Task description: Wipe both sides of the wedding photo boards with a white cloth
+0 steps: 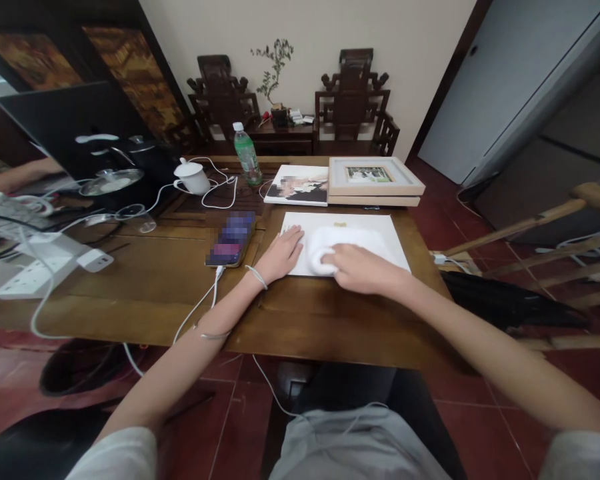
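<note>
A flat white board [390, 233] lies before me, a small brass-coloured piece near its far edge. My left hand [281, 255] rests on the board's left side, fingers stretched out and holding nothing. In my right hand [357, 267] is a bunched white cloth [321, 257], pressed against the board's surface. The cloth is slightly blurred, and its outline partly blends into the white board. The fingers of the right hand are curled round it.
Behind the board are a light wooden picture frame [400, 175] on a stack and a photo print [295, 185]. A phone [231, 239] on a cable lies left, near a green bottle [247, 155], a lidded white cup [192, 177] and a power strip [33, 273]. Another person's arm [20, 175] shows far left.
</note>
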The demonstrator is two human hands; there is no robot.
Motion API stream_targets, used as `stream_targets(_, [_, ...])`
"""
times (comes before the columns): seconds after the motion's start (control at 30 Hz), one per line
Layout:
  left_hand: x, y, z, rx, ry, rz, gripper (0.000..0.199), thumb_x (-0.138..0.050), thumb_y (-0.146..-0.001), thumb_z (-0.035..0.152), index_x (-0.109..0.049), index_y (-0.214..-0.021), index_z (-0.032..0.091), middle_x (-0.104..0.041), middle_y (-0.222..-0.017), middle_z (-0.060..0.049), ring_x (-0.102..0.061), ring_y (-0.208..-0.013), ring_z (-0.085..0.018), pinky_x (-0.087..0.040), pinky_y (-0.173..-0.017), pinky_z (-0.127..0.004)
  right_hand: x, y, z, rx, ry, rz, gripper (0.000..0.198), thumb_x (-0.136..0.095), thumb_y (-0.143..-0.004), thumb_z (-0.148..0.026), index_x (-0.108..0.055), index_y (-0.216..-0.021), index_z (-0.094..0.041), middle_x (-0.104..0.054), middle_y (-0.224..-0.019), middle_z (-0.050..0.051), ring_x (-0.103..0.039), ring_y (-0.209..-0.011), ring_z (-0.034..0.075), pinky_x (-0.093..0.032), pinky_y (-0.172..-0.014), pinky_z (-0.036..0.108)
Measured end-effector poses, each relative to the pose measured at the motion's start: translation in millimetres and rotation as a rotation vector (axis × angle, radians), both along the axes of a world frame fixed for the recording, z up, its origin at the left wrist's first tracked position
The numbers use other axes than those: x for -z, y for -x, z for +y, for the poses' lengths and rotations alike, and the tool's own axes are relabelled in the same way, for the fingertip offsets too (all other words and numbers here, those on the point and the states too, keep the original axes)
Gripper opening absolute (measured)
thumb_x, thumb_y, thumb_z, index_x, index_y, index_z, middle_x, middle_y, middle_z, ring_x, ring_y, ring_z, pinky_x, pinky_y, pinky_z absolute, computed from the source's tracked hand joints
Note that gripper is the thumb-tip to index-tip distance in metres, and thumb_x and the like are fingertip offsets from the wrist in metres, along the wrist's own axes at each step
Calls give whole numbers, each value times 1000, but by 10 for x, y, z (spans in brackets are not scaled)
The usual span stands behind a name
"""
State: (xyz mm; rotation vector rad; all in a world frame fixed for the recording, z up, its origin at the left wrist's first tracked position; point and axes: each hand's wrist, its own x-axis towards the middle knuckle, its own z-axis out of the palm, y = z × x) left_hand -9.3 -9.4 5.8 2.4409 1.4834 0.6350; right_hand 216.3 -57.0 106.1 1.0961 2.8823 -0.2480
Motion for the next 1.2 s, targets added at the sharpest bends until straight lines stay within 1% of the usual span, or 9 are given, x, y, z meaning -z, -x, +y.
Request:
stream_targets(0.13, [8, 17, -3, 3, 1, -6, 47, -34, -99, 31, -46, -141, 14, -41, -155, -16, -32, -148, -25, -26, -121, -53, 117, 117, 529, 117, -83, 34, 44, -37, -82, -3, -63, -116, -11, -65, -117, 21, -60, -108, 31, -44, -92, 48])
stream_targets(0.23, [9, 21, -5, 8, 7, -7, 48, -33, -100, 32, -46, -142, 12, -40, -156, -17, -32, -148, -26, -26, -121, -52, 227, 221, 594, 142, -135, 22, 51, -34, -82, 0, -59, -125, -8, -57, -133, 25, -47, -129, 36, -35, -102, 64])
stream_targets(0.43, [5, 8, 1, 4, 5, -6, 48, -33, -98, 28, -46, -141, 12, -40, -155, -17, -32, -148, -27, -27, -120, -53, 271, 180, -50, -55, -136, -4, 49, -36, -80, 2, -64, -119, -10, -46, -149, 23, -31, -143, 39, -22, -109, 71])
stream_targets(0.6, [5, 1, 7, 4, 0, 6, 48, -33, -98, 28, -46, -141, 10, -40, -155, -18, -31, -148, -26, -26, -121, -51, 34, -35, -425, -158, 16, 16, 37, -41, -76, 1, -67, -98, -13, -68, -115, 20, -60, -114, 31, -41, -101, 53])
stream_targets(0.7, [26, 2, 8, 3, -8, -4, 48, -33, -100, 30, -46, -141, 10, -39, -156, -18, -31, -148, -26, -26, -121, -52, -64, -108, -248, -111, 61, 0, 35, -42, -74, -2, -67, -94, -15, -70, -92, 15, -65, -85, 26, -48, -78, 38])
stream_targets(0.77, [42, 1, 6, -5, -9, -15, 47, -32, -100, 30, -46, -141, 12, -40, -156, -17, -32, -148, -26, -26, -121, -52, -53, -99, -8, -40, 30, 17, 37, -41, -76, -3, -67, -99, -15, -70, -91, 15, -64, -83, 26, -46, -71, 35])
stream_targets(1.0, [5, 5, 18, -27, 4, -152, 51, -31, -101, 38, -45, -144, 15, -44, -154, -13, -37, -146, -25, -28, -122, -47, 195, 368, 501, 260, -99, 85, 46, -37, -84, -4, -62, -121, -11, -62, -125, 22, -54, -119, 35, -36, -100, 57])
stream_targets(1.1, [-57, 28, 38, -121, 13, -369, 56, -24, -103, 44, -49, -142, 13, -50, -150, -11, -46, -140, -23, -33, -120, -40, 269, 554, 397, 138, -106, 114, 47, -37, -81, -2, -61, -121, -10, -58, -133, 23, -40, -135, 37, -27, -105, 66])
stream_targets(1.2, [-116, 35, 42, -237, 18, -550, 60, -19, -104, 45, -48, -142, 9, -50, -149, -13, -48, -139, -22, -35, -118, -38, 274, 551, 219, -86, -59, 165, 41, -39, -77, -1, -65, -106, -13, -64, -124, 20, -45, -133, 32, -27, -108, 59])
